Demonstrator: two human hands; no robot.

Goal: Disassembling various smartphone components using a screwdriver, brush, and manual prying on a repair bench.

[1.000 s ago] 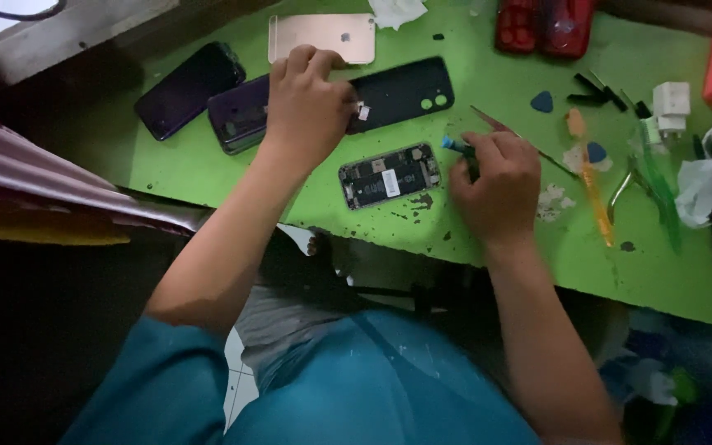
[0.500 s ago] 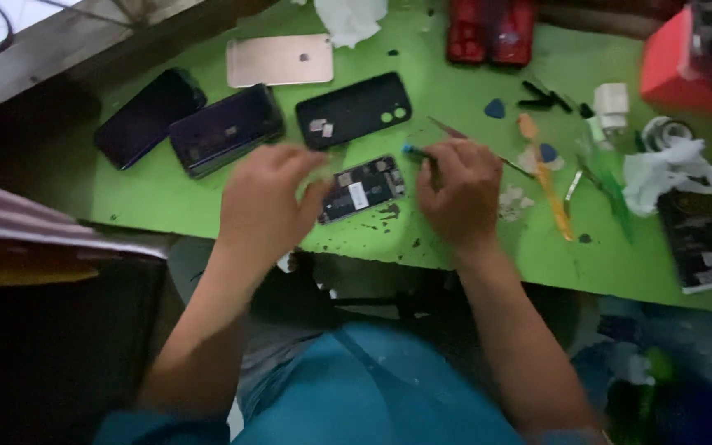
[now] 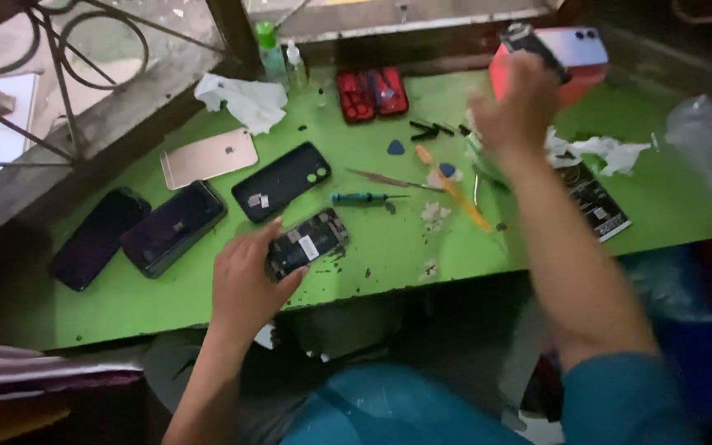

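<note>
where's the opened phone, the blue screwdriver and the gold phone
opened phone [image 3: 311, 241], head view, on its exposed insides beside the left hand [image 3: 246, 284]
blue screwdriver [image 3: 359, 198], head view, on its handle
gold phone [image 3: 209, 156], head view, on the middle of its back
</note>
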